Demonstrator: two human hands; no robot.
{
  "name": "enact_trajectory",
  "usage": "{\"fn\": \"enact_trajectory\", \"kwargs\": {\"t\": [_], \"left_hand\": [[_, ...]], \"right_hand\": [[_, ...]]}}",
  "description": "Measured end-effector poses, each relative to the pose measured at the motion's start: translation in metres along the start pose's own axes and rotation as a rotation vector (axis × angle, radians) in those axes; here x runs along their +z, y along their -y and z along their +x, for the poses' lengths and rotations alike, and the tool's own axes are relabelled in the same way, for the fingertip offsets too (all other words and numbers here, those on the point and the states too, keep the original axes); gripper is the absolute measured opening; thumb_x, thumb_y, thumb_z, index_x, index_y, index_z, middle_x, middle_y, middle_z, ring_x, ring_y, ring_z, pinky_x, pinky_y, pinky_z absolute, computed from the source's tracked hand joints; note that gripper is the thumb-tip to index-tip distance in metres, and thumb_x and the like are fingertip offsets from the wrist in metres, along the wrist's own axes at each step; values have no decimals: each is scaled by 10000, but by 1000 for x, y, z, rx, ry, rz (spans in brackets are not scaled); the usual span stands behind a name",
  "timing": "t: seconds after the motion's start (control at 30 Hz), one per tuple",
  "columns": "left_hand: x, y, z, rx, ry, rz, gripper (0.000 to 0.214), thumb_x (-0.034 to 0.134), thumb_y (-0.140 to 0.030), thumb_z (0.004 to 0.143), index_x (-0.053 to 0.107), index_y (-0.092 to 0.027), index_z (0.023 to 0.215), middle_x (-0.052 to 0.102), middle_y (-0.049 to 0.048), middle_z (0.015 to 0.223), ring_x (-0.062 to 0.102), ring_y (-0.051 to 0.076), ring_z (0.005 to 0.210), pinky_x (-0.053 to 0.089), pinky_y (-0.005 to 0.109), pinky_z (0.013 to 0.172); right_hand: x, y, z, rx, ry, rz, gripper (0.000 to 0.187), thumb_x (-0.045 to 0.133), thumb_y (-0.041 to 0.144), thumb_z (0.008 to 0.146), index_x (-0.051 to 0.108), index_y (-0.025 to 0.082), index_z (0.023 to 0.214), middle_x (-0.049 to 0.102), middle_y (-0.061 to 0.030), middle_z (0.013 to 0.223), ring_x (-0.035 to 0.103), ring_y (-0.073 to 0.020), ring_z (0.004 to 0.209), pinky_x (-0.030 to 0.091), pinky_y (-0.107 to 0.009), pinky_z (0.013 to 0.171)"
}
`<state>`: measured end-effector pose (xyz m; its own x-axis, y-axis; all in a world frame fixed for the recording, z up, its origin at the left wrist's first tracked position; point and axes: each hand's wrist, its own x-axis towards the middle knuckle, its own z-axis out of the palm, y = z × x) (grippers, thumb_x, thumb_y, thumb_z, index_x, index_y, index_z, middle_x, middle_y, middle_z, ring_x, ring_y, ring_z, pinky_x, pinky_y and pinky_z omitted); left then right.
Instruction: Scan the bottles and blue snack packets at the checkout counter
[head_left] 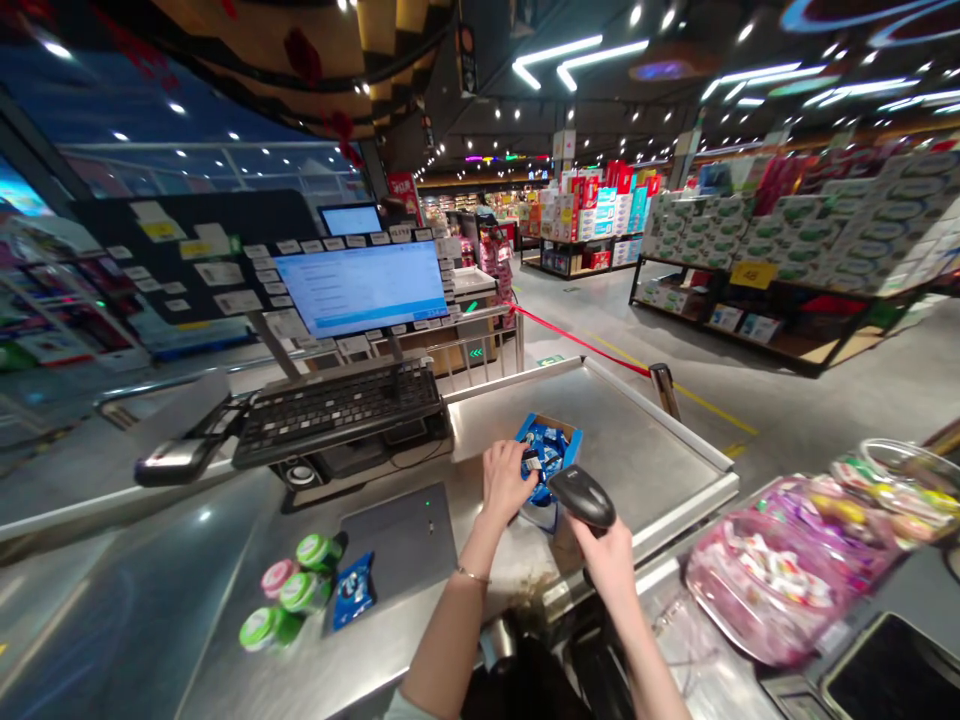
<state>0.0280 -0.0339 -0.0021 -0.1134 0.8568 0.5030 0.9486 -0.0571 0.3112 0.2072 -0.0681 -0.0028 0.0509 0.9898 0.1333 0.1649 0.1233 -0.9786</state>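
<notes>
Left-hand fingers (pixel 504 468) pinch a blue packet (pixel 532 462) over a cardboard box (pixel 561 426) right of the keyboard (pixel 337 410), right-hand fingers (pixel 586 532) clench a barcode scanner (pixel 582 496); hazard: a slack grip could drop either onto the desk (pixel 637 450).

Counter (pixel 645 440) smooth stainless stl, glossy; scanner (pixel 581 496) matt blk plastic; box (pixel 561 428) cardboard.

barcode scanner (pixel 581 497): black | carton (pixel 564 438): blue (sweet wrappers (pixel 549 452) too) | tin lids (pixel 313 551): green
</notes>
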Motion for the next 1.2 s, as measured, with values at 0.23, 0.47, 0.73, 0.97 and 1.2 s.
{"fn": "enact_trajectory", "kwargs": {"t": [0.23,0.47,0.73,0.97,1.2], "left_hand": [[-45,19,-50,-135,-147,-122,424,568,-183,736,508,-220,1154,513,55,1087,510,198,1031,445,343,914],[-78,56,-101,-264,-143,-12,426,561,-175,757,493,-216,1176,502,65,1111,498,203,1055,450,346,931],[-98,72,-139,-379,-202,69,410,557,-167,759,500,-216,1162,507,68,1103,493,211,1043,448,357,919],[-99,80,-150,-402,-207,84,414,557,-162,759,499,-208,1166,502,72,1104,491,216,1033,445,370,919],[-96,83,-154,-413,-225,112,381,572,-213,770,514,-204,1147,519,74,1090,501,212,1020,443,349,891]], "right_hand": [[15,11,-20,-60,188,-28,418,618,444,680,692,119,931,738,-106,871,670,-273,856,519,-342,759],[53,20,-56,-117,382,-214,351,547,381,691,681,146,914,734,-94,809,681,-274,781,512,-334,691],[77,22,-81,-208,460,-361,353,502,384,710,666,154,922,707,-76,717,666,-253,699,483,-311,617],[84,22,-87,-215,525,-412,354,484,379,707,657,142,904,686,-65,662,640,-240,615,467,-317,582],[88,19,-89,-237,527,-395,324,485,396,713,649,156,857,679,-61,653,638,-247,611,465,-326,582]]}}
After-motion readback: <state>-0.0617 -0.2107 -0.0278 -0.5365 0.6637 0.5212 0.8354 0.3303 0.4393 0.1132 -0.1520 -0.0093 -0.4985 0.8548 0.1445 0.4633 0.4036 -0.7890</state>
